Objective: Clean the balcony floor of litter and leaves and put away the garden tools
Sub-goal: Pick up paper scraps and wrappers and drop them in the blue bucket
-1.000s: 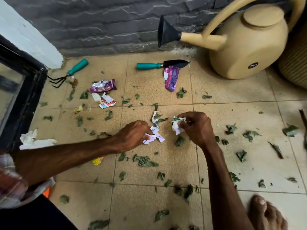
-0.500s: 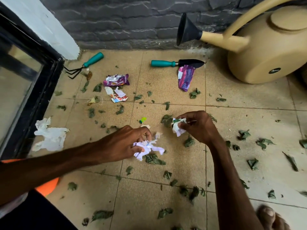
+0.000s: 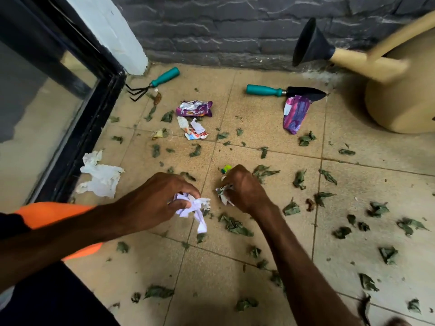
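My left hand grips crumpled white paper scraps just above the tiled floor. My right hand is closed on a small crumpled scrap, its knuckles beside a green-yellow bit of litter. Dry green leaves lie scattered all over the tiles. Two purple wrappers and torn paper bits lie farther back. A teal-handled hand rake rests by the door corner; a teal-handled trowel lies near the wall.
A beige watering can with a black rose stands at the back right against the grey brick wall. A black-framed glass door runs along the left. A crumpled white tissue lies beside it. An orange object shows under my left arm.
The view has shifted left and down. My left hand lifted the white paper scraps off the tiles and moved left. My right hand shifted forward to the green-yellow litter, still holding its scrap.
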